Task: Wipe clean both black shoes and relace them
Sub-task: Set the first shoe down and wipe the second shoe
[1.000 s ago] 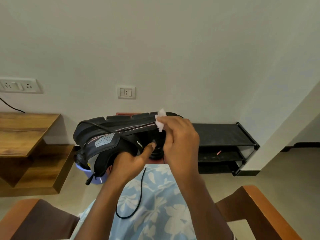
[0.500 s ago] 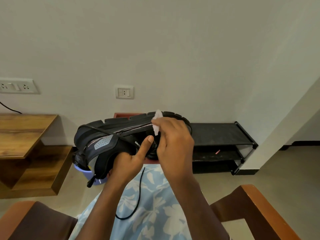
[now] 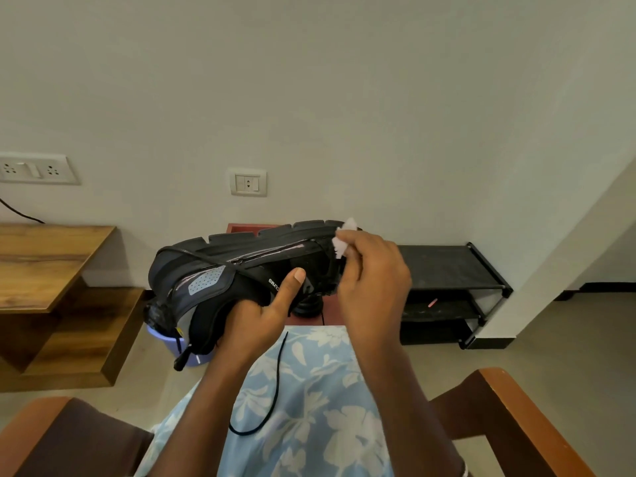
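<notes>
At your far left a white socket plate [image 3: 34,168] sits on the wall, with a black cable [image 3: 20,213] running below it toward a wooden table [image 3: 44,263]. A brown chair armrest [image 3: 51,438] fills the lower left corner. A lilac bucket [image 3: 161,339] stands on the floor, partly hidden behind the shoe.

You hold the black shoe [image 3: 213,266] in the air over your lap, turned on its side with the treaded sole facing up and away from you. Your left hand [image 3: 256,316] grips it. The fingers are curled into the shoe's opening and out of sight, and the thumb stretches flat along the side near the white lettering. A loose black lace [image 3: 275,383] hangs down from the shoe and curves across the blue floral cloth [image 3: 303,407] on your lap. A small wall switch [image 3: 247,182] is above the shoe, and a red edge [image 3: 254,228] shows just behind the sole. A dark object [image 3: 308,308] sits below the shoe; you cannot tell what it is.

At the shoe's right end, your right hand [image 3: 371,287] has its fingers bent and bunched, pinching a small white wipe [image 3: 344,237] against the edge of the sole. Beyond it a low black shoe rack [image 3: 447,270] stands against the wall, and a second brown armrest [image 3: 516,425] runs along the lower right.
</notes>
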The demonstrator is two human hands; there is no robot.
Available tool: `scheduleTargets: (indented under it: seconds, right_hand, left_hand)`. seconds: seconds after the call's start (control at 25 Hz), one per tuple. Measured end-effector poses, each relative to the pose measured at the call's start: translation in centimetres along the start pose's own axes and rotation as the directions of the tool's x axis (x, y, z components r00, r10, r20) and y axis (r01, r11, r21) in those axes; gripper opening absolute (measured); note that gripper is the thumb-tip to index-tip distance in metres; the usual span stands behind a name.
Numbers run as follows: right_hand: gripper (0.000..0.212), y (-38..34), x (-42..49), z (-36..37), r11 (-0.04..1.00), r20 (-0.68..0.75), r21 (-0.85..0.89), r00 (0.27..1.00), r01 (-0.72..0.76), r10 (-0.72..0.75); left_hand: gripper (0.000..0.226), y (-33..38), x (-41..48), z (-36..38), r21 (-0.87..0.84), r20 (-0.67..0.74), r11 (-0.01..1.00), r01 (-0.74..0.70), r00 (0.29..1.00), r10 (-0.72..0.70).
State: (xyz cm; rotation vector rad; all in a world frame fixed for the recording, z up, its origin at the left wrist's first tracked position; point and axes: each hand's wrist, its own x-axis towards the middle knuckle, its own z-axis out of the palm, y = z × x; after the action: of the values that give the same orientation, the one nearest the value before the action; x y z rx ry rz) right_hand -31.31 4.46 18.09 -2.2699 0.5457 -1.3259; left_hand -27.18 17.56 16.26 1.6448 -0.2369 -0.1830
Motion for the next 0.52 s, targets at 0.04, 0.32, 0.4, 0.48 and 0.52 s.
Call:
scheduleTargets:
  seconds: [0.04,0.32,0.4,0.48,0.52]
  right_hand:
    - [0.030,-1.0,-0.5,0.2,0.998,0.010,0.015,0.998,0.065,-0.065]
    - [0.039,2.1,0.6,-0.7,0.998,0.042,-0.068,0.999,-0.009,0.012]
    - [0.027,3.6,1.3,-1.1,0.979,0.084,-0.118,0.981,-0.167,0.177]
    - [0.027,3.5,1.4,-0.9,0.969,0.095,-0.113,0.968,-0.219,0.230]
    - [0.027,2.9,1.3,-0.8,0.975,0.077,-0.105,0.976,-0.195,0.203]
  left_hand:
    - [0.034,0.1,-0.1,0.1,0.006,0.007,1.000,-0.009,1.000,0.009]
    - [0.012,0.4,-0.1,-0.5,-0.017,-0.006,1.000,-0.014,1.000,0.014]
    - [0.020,0.1,0.1,-0.6,-0.014,-0.007,1.000,0.015,1.000,-0.015]
    - [0.032,0.1,0.1,-0.6,-0.010,-0.002,1.000,0.020,1.000,-0.020]
    - [0.035,0.1,0.1,-0.5,-0.009,-0.004,1.000,0.019,1.000,-0.019]
